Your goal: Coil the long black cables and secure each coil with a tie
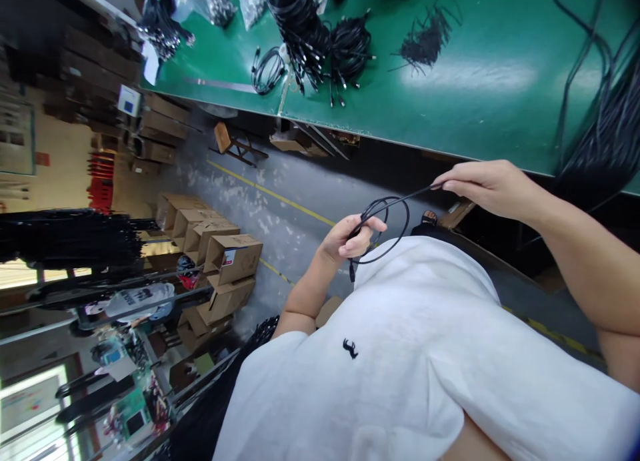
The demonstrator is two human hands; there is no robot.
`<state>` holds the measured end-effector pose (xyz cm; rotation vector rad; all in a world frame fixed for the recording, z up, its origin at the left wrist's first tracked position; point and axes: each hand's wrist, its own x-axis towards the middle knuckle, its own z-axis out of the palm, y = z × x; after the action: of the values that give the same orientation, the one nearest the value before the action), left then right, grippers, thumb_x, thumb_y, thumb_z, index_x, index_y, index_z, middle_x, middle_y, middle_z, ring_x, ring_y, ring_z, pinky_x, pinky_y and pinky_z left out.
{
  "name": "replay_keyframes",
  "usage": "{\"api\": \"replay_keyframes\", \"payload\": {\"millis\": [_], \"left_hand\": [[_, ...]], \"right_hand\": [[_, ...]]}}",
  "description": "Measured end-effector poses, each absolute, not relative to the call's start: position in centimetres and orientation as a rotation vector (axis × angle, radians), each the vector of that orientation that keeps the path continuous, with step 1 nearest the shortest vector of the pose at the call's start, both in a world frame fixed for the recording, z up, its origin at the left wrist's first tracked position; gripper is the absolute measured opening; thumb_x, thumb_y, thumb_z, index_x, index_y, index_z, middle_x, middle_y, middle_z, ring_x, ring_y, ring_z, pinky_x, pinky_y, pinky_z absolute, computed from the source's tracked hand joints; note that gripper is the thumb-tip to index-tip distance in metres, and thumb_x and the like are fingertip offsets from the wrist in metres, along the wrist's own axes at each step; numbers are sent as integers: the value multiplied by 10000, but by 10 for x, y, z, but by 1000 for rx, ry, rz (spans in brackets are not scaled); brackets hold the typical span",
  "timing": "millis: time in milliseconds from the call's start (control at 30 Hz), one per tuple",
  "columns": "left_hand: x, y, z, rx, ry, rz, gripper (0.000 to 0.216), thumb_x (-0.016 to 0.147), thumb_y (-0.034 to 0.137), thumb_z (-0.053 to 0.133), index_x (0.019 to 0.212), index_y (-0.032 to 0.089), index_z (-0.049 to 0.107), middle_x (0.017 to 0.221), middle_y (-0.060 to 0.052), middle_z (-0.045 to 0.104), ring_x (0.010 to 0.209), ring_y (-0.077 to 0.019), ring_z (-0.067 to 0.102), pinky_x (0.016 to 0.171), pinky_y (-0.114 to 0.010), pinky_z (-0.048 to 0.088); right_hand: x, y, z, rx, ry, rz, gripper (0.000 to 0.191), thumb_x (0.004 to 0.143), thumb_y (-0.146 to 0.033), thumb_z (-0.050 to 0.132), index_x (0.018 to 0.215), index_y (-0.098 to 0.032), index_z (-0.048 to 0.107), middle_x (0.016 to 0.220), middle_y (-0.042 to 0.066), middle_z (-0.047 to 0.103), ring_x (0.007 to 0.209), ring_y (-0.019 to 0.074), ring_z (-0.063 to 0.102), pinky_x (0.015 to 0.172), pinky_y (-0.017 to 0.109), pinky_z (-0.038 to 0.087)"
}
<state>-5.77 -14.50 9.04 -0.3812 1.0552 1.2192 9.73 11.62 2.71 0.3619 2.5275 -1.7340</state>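
Observation:
A thin black cable (395,215) forms a small loop in front of my white shirt. My left hand (350,239) is closed around the loop's left side, with a connector end hanging just below it. My right hand (483,184) pinches the cable's straight run at the upper right, fingers pressed together, just below the edge of the green table (480,81). Both hands are held in the air over the floor, between my body and the table.
On the green table lie coiled black cable bundles (310,37), a pile of black ties (425,41), plastic bags (210,1) and a thick run of black cables (605,134) at the right. Cardboard boxes (220,261) stand on the floor at the left. Racks of hanging cables (70,237) fill the far left.

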Motion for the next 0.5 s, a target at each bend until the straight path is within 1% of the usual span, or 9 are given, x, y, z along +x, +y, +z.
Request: {"api": "replay_keyframes", "payload": {"millis": [33,100,167,233,267,333,400,467,500], "left_hand": [[-56,-146,90,-407,1057,1202,618,1046,387,205,927,67,719,350,101,195,210,-44,101,241,-166,90],[-54,-151,89,-485,1076,1194,642,1047,388,160,980,67,712,334,116,140,203,-51,49,233,-171,64],[-53,-155,88,-565,1104,1225,647,1046,380,126,1089,66,690,329,127,105,204,-55,11,230,-168,57],[-53,-159,89,-617,1145,1314,624,1045,399,134,1235,82,637,330,131,103,202,-61,18,230,-167,71],[-55,-161,91,-623,1170,1386,606,1043,425,155,1305,108,599,332,132,113,200,-67,43,231,-168,85],[-63,-166,99,-591,1230,1575,568,1029,504,228,1406,200,524,345,127,155,205,-77,129,241,-167,130],[-74,-171,112,-519,1291,1762,545,997,578,315,1436,305,485,369,117,215,233,-82,228,262,-163,187],[-85,-175,124,-450,1346,1867,523,970,607,384,1419,362,492,399,109,278,268,-78,295,287,-160,231],[-90,-175,128,-424,1373,1886,508,964,603,410,1404,369,506,414,105,310,281,-73,315,299,-157,246]], "right_hand": [[91,115,27,302,2582,-1692,405,955,-466,460,1044,-182,735,1004,91,717,930,204,631,859,320,443],[83,116,21,259,2617,-1665,396,944,-484,460,1009,-211,739,1008,71,728,956,228,648,877,337,456],[79,119,8,294,2571,-1690,398,924,-510,476,998,-224,742,998,58,733,942,229,656,869,336,471],[83,127,-13,407,2505,-1704,413,920,-519,480,1024,-213,737,1044,63,730,967,222,652,894,328,470],[89,132,-27,491,2479,-1691,422,927,-513,471,1040,-200,730,1085,74,724,1005,222,645,925,328,461],[108,144,-60,669,2423,-1612,411,937,-468,456,1034,-165,717,1167,116,704,1104,238,623,999,339,428],[137,152,-93,787,2365,-1480,359,926,-405,458,972,-151,707,1194,155,692,1165,268,609,1036,361,411],[167,151,-114,777,2333,-1355,308,909,-397,480,924,-184,702,1143,144,714,1112,286,643,975,375,461],[180,146,-115,717,2358,-1299,301,909,-407,478,908,-205,700,1106,128,726,1062,287,665,914,374,493]]}}
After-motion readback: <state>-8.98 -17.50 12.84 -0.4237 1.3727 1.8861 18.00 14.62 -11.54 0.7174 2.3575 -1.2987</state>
